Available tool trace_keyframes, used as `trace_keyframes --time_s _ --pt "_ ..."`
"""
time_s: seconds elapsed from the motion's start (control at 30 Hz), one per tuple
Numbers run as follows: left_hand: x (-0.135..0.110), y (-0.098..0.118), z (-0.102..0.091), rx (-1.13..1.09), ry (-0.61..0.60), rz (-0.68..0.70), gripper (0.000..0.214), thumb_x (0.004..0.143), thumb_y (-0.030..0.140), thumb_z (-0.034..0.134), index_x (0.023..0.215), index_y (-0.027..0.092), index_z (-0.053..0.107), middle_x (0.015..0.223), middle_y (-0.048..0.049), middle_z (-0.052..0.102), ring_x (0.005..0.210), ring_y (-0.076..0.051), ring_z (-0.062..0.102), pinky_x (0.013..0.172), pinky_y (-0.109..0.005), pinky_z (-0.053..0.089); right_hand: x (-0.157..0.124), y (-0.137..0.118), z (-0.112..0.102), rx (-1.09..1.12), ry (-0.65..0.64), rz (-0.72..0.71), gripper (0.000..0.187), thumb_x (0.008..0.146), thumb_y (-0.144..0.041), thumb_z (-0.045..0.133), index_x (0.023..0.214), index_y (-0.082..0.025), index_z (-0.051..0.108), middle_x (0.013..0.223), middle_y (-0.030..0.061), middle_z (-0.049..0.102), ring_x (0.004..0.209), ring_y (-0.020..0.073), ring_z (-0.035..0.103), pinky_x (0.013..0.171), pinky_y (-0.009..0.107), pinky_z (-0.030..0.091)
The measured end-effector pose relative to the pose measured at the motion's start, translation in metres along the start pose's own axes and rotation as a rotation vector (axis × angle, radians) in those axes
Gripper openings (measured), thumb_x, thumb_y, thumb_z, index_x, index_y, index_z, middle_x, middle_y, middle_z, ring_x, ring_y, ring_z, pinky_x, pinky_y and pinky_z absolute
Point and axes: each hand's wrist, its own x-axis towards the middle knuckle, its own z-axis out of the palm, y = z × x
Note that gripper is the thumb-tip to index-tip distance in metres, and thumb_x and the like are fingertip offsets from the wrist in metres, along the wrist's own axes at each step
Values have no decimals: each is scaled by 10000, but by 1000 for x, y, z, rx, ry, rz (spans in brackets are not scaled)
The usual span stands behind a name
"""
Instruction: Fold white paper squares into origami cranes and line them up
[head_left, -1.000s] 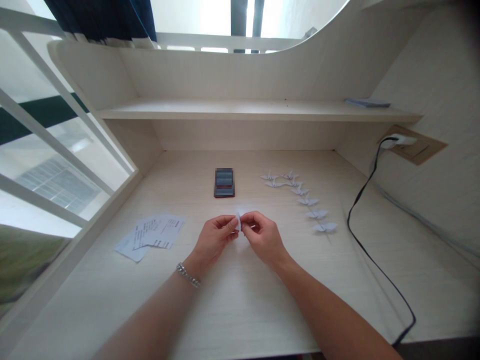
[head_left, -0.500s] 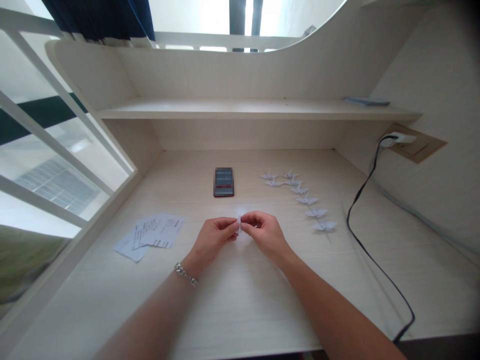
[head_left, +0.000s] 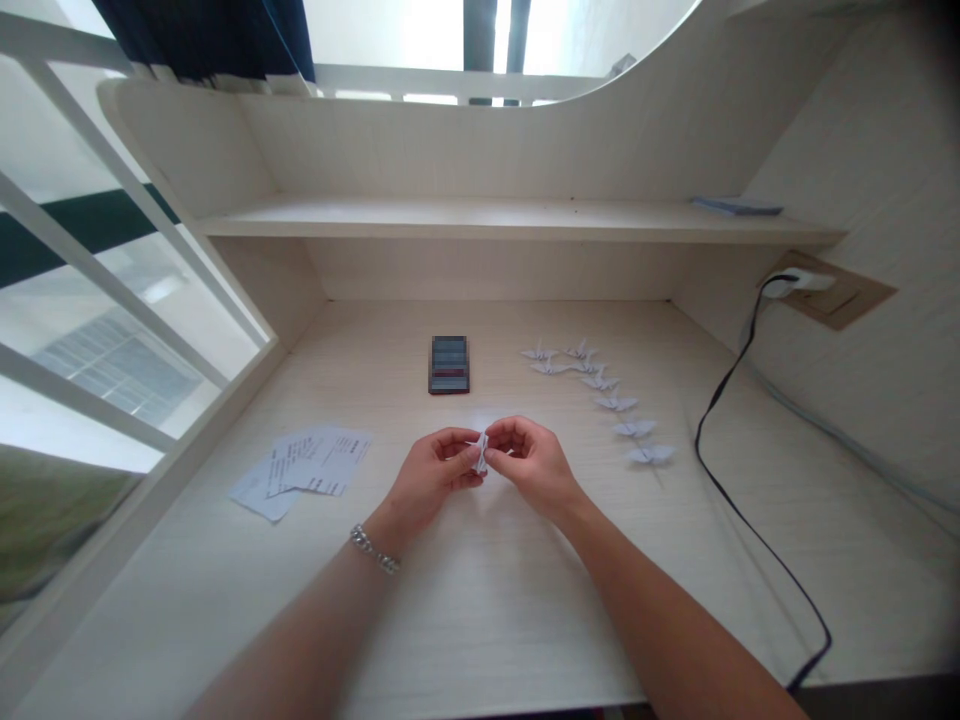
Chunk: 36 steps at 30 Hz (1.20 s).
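A small folded piece of white paper [head_left: 481,453] is pinched between my two hands, just above the desk. My left hand [head_left: 439,465] grips its left side between thumb and fingers, with a silver chain bracelet [head_left: 373,549] on that wrist. On the other side, my right hand [head_left: 529,455] has thumb and forefinger closed on the paper. The fingertips hide part of its folds. To the right, several folded white paper cranes [head_left: 616,404] stand in a curved line on the desk.
A phone [head_left: 449,364] lies beyond my hands. Printed paper sheets [head_left: 319,460] overlap at the left. A black cable [head_left: 720,482] runs from the wall socket [head_left: 840,290] down the desk's right side. A shelf [head_left: 517,215] spans the back, and white bars [head_left: 112,290] border the left.
The folded paper has turned and spread, so more of its faces show between my fingers. My right hand has risen slightly; the cranes, phone and sheets stay in place.
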Motion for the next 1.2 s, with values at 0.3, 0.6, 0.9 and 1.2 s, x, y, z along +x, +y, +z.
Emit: trace_keyframes --time_s 0.3,0.6,0.9,1.2 --pt "0 -2 1 97 -14 17 308 647 332 704 862 117 654 791 -80 648 652 -139 593 637 -299 495 -1 -5 -8 -135 -116 -11 96 683 -189 602 776 -168 590 693 9 619 615 132 587 577 256 482" --pt "1 -1 -1 243 -67 -23 299 648 334 694 846 111 680 767 -85 647 612 -133 568 573 -264 465 -5 -10 -17 -503 -204 -155 56 697 -163 576 717 -181 626 641 6 629 573 125 562 534 235 431" --pt "1 -2 -1 243 -68 -11 286 647 330 695 849 127 680 780 -78 655 631 -138 580 602 -272 471 -5 -8 -16 -467 -194 -135 62 700 -151 577 719 -184 626 655 8 636 585 130 569 545 237 436" --pt "3 -3 -3 317 -36 11 308 670 350 672 884 127 672 831 -91 659 647 -150 593 617 -283 483 -6 -2 -11 -487 -109 -141 77 712 -140 579 705 -197 631 641 4 635 586 138 570 569 254 432"
